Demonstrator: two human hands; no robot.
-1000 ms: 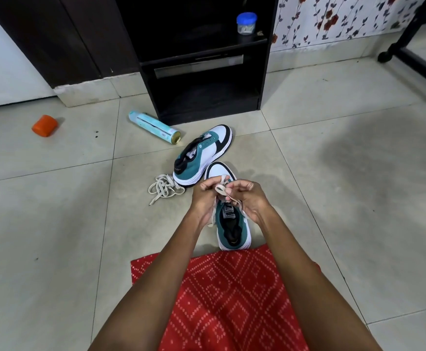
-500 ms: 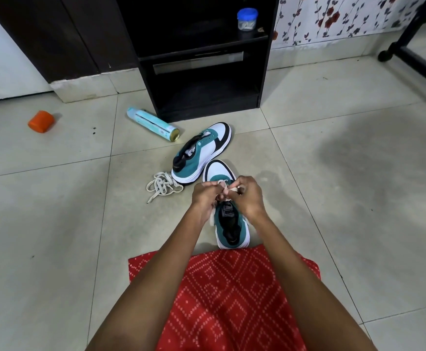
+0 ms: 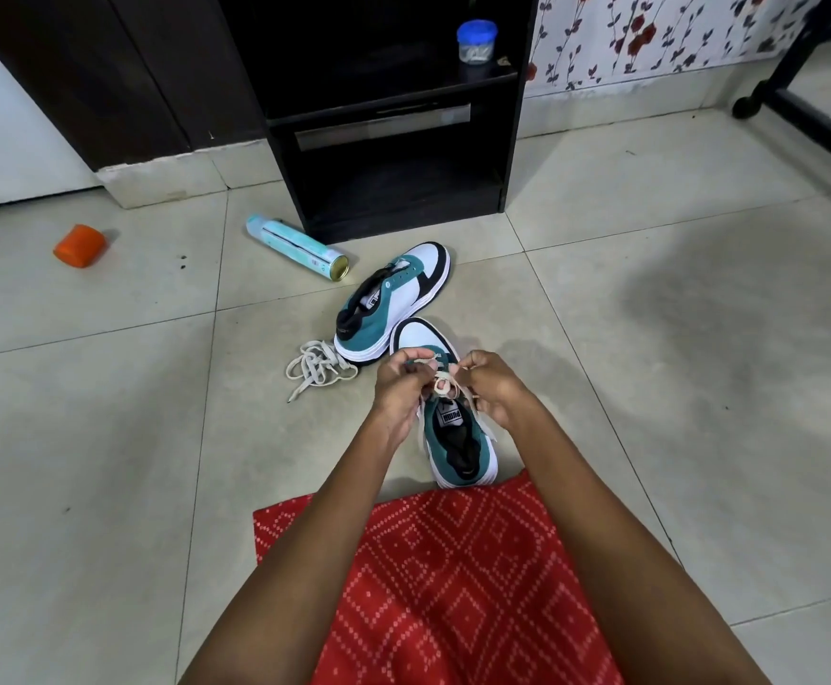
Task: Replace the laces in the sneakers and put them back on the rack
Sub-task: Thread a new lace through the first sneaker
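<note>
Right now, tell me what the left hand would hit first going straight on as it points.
Probably the white toe of the near sneaker, just beyond the left hand pinching the lace; depth is hard to judge.

1. This is a room in a home, seen from low over the floor [image 3: 700,388].
2. The floor is pale tile with grout lines, and the wall has wallpaper [image 3: 650,37] of red roses on vines.
3. A dark rack [image 3: 514,140] stands at the wall with a blue-lidded jar [image 3: 476,42] on its shelf. Dark wood panels [image 3: 107,66] stand left of it.
4. Household things lie on the tiles: two sneakers [image 3: 403,289], a lace [image 3: 319,368], a spray can [image 3: 294,245] and a small orange thing [image 3: 79,245].
5. A red patterned cloth [image 3: 453,585] fills the foreground.
</note>
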